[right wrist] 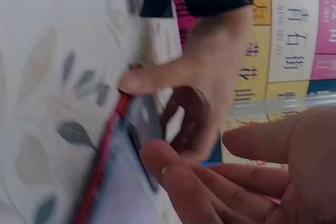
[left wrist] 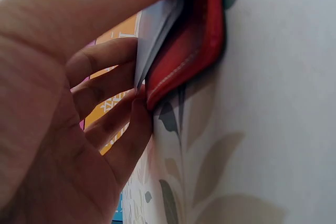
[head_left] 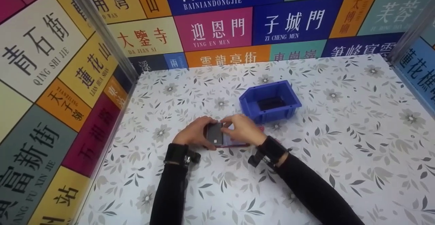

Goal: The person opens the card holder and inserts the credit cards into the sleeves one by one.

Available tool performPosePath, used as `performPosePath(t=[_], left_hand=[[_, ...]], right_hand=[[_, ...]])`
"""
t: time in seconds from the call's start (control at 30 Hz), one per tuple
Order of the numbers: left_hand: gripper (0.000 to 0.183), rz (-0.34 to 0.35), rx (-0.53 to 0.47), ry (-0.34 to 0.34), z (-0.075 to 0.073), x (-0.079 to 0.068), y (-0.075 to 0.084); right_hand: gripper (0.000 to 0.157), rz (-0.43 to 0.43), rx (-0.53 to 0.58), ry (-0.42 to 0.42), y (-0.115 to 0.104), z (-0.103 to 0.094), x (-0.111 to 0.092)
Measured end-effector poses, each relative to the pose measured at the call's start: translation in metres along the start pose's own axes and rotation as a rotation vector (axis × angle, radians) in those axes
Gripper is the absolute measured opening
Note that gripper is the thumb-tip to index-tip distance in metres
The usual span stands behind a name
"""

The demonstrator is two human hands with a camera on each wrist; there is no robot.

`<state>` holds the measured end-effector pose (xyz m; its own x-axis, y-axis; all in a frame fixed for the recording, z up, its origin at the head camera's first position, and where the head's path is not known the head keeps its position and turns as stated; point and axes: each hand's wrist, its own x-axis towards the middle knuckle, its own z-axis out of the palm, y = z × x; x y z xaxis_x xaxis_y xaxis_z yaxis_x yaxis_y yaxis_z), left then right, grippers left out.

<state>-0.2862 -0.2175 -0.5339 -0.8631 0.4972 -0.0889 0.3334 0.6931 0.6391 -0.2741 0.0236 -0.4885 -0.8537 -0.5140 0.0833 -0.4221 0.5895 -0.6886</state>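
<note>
In the head view a small red card holder (head_left: 238,146) with stitched edges lies opened out on the tabletop. A dark grey card (head_left: 214,135) is at its left half, and pale plastic sleeves (head_left: 228,139) show to the right. My left hand (head_left: 195,133) grips the left side, thumb on the near edge and fingers along the far edge. In the left wrist view the translucent sleeves (left wrist: 157,35) stand fanned away from the red cover (left wrist: 181,64). Fingertips of my right hand (head_left: 243,130) pinch at the dark card's right edge; blur hides the exact contact in the right wrist view.
A blue plastic bin (head_left: 272,116) with a dark flat thing (head_left: 271,103) inside stands just beyond my right hand. White floral cloth (head_left: 326,177) covers the table. Panels with coloured Chinese signs (head_left: 217,31) close off the back and sides.
</note>
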Motion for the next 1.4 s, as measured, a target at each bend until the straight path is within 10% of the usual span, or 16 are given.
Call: performPosePath(t=[0.23, 0.37, 0.63, 0.93, 1.4], left_hand=[[0.096, -0.015, -0.002, -0.023, 0.005, 0.000, 0.001], [0.097, -0.041, -0.004, -0.028, 0.008, -0.003, 0.001], [0.097, -0.061, -0.016, -0.011, 0.006, -0.004, 0.000], [0.097, -0.050, 0.015, -0.019, -0.002, -0.001, 0.004], [0.095, -0.014, 0.019, -0.022, -0.001, -0.002, 0.003]], right_hand=[[0.028, 0.088, -0.176, 0.298, 0.065, -0.101, 0.010], [0.023, 0.154, -0.365, 0.260, 0.104, -0.122, 0.014], [0.032, 0.160, -0.445, -0.106, 0.108, -0.112, 0.028], [0.017, 0.081, -0.677, -0.071, 0.088, -0.106, 0.035], [0.013, -0.021, -0.731, -0.077, 0.095, -0.102, 0.037]])
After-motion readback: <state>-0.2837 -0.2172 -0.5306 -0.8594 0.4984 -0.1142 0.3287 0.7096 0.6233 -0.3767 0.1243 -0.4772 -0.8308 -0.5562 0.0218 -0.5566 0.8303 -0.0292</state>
